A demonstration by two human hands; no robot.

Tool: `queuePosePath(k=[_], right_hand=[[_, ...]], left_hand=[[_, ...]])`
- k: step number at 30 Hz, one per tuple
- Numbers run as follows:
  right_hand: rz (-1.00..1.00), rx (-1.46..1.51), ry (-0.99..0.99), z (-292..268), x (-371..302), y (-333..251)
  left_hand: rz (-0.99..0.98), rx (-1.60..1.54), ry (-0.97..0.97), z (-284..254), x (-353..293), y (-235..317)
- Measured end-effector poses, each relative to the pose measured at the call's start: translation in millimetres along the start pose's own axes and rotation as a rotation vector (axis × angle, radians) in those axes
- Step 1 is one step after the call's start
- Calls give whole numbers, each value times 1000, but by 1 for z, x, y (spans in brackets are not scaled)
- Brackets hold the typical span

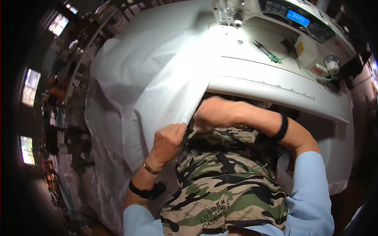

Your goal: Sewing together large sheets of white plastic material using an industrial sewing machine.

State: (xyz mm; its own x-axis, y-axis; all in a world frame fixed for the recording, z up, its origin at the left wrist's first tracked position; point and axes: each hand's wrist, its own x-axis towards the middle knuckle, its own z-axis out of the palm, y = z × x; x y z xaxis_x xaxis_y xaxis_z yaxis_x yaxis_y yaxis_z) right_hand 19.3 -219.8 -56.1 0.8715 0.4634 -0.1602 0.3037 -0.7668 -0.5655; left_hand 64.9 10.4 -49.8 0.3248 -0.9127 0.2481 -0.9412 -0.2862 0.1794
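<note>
A large white woven sheet (165, 94), glossy like plastic fabric, drapes over the left side of the sewing table and hangs down toward my lap. My left hand (169, 140) is closed in a pinch on its lower edge. Beside that edge, a little farther right, is my right hand (215, 111), its fingers curled and slightly blurred. What those fingers hold, if anything, is hidden. Beyond both hands, the sewing machine (311, 29) shines a bright light on the sheet's far part near its needle area.
On the pale table (236, 80), a printed ruler scale runs along the near edge. Thread snips (267, 52) with green thread lie right of the needle area. A small round metal piece (239, 41) sits near the needle. The camouflage apron (232, 188) covers my lap.
</note>
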Motion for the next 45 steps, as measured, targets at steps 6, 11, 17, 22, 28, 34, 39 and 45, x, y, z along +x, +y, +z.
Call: queuePosePath(k=[6,11,17,22,28,34,39,45], right_hand=[[-150,-219,526,-54,-12,39],[-228,-94,535,-51,-10,50],[-193,-70,493,-55,-12,52],[-265,-47,504,-56,-14,53],[-282,-231,476,-59,-10,59],[-286,-288,504,-64,-4,70],[-281,-283,533,-74,0,81],[-229,-217,553,-82,-3,93]], left_hand=[[-258,-394,213,10,-3,14],[-536,-764,156,9,-9,20],[-639,-1019,268,9,-14,29],[-531,-941,367,10,-5,35],[-487,-516,462,16,9,32],[-471,-481,530,14,14,25],[-450,-415,545,6,15,20],[-403,-410,530,8,12,14]])
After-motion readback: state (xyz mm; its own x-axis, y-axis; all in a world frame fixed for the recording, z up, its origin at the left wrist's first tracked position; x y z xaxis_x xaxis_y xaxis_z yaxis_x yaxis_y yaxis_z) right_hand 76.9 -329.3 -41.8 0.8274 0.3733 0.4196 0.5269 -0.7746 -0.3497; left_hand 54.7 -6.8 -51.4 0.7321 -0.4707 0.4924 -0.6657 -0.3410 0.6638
